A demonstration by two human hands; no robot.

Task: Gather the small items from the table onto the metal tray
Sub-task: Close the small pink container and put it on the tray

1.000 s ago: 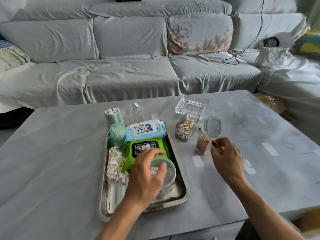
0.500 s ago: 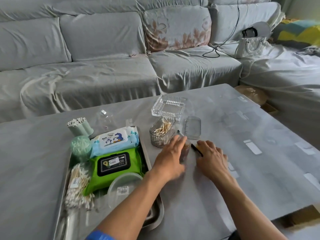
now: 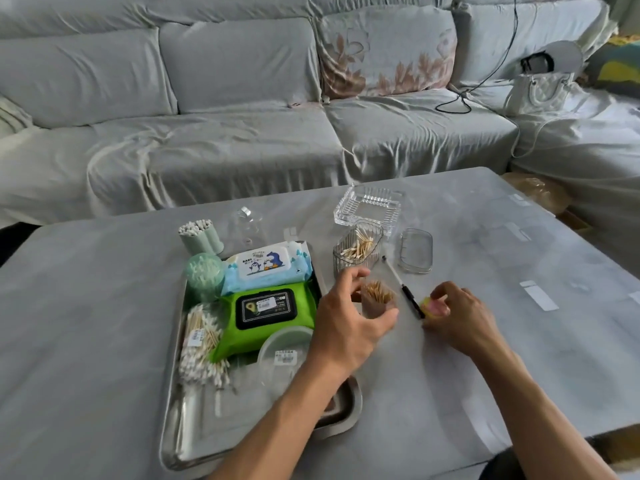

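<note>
The metal tray (image 3: 207, 438) lies at the table's front left. It holds a green wipes pack (image 3: 266, 313), a blue wipes pack (image 3: 266, 266), a bag of cotton swabs (image 3: 201, 351), a round green swab box (image 3: 204, 273) and a round clear container (image 3: 282, 355). Right of the tray, my left hand (image 3: 349, 327) curls round a small toothpick jar (image 3: 375, 299) on the table. My right hand (image 3: 464, 320) pinches a small yellow and pink item (image 3: 433, 306). A black and white pen (image 3: 410, 296) lies between the hands.
Behind the hands stand a clear box of swabs (image 3: 358, 249), its loose lid (image 3: 415, 251) and a ribbed glass dish (image 3: 369, 211). A green swab cup (image 3: 201, 235) and a small clear bottle (image 3: 247, 225) stand beyond the tray. A grey sofa (image 3: 242, 133) runs behind the table.
My left hand left the round container on the tray and moved right to the toothpick jar. My right hand dropped to the table beside the pen and now pinches the yellow and pink item.
</note>
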